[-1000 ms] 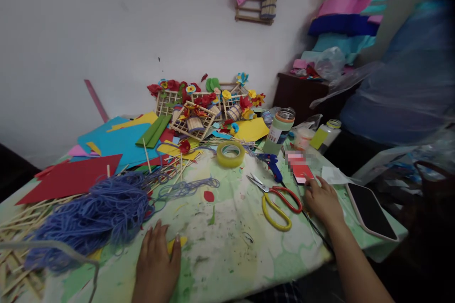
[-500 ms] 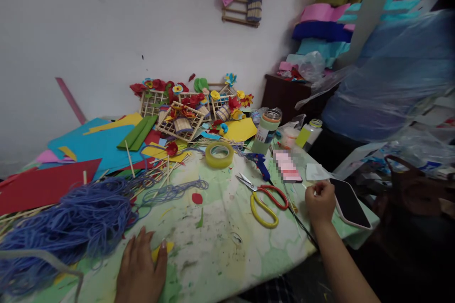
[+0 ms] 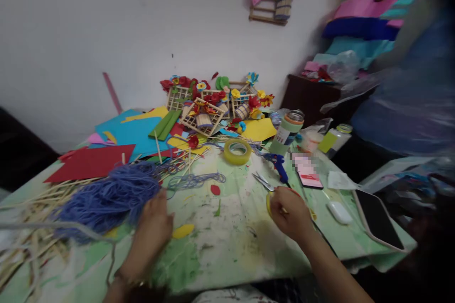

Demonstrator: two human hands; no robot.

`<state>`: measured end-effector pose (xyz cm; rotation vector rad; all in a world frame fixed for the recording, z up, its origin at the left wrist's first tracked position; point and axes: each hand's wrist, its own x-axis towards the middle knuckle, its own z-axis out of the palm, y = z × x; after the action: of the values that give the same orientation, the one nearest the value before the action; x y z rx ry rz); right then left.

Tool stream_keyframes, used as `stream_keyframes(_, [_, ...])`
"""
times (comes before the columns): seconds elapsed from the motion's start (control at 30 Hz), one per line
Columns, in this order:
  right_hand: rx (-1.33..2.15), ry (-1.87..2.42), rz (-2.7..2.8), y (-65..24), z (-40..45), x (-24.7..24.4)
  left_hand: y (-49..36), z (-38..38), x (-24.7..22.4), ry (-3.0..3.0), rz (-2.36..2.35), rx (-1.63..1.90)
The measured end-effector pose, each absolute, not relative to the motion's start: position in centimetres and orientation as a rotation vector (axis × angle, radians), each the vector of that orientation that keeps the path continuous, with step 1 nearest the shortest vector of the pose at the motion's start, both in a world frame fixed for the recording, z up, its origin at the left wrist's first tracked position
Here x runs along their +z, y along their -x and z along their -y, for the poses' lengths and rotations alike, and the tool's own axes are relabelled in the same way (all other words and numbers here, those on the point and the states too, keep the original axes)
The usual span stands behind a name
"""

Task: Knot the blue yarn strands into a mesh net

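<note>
My left hand [image 3: 156, 220] is beside the heap of blue yarn [image 3: 106, 201], slightly blurred, its fingers loosely stretched and holding nothing visible. A yellow paper petal [image 3: 183, 231] lies just right of it. My right hand [image 3: 290, 213] is curled over the handles of the scissors [image 3: 263, 182], whose blades point away to the left. Parts of the yellow and red handles show around the fingers. Whether the curled fingers grip the handles or something small is hidden. A blue glue gun [image 3: 279, 166] lies just beyond the scissors.
A roll of clear tape [image 3: 237, 151] lies mid-table. Flower-decorated stick frames [image 3: 204, 118] pile up by the wall. Red paper [image 3: 92, 163] and thin sticks [image 3: 42, 246] are on the left. To the right are a phone [image 3: 308, 173], white case [image 3: 339, 212], tablet [image 3: 378, 220] and bottle [image 3: 288, 130].
My right hand has moved left from beside the tablet to the scissors handles, uncovering the white case. My left hand has lifted off the yellow petal towards the yarn. The view has turned left.
</note>
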<state>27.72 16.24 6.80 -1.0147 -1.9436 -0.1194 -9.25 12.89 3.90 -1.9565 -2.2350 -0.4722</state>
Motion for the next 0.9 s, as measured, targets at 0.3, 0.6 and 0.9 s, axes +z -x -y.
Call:
stream_keyframes(0.3, [0.459,0.933,2.6,-12.1,-22.1,6.1,6.3,-13.2,4.5,2.074,2.397,-0.348])
stream_keyframes(0.6, [0.442,1.136,2.236,-11.9,-28.4,11.9,9.3,-12.0,5.7,1.676,2.381,-0.518])
stream_keyframes(0.9, [0.683,0.61,1.547,-23.1,-22.6,24.6,6.8,-17.3,7.0,2.024,2.148,-0.691])
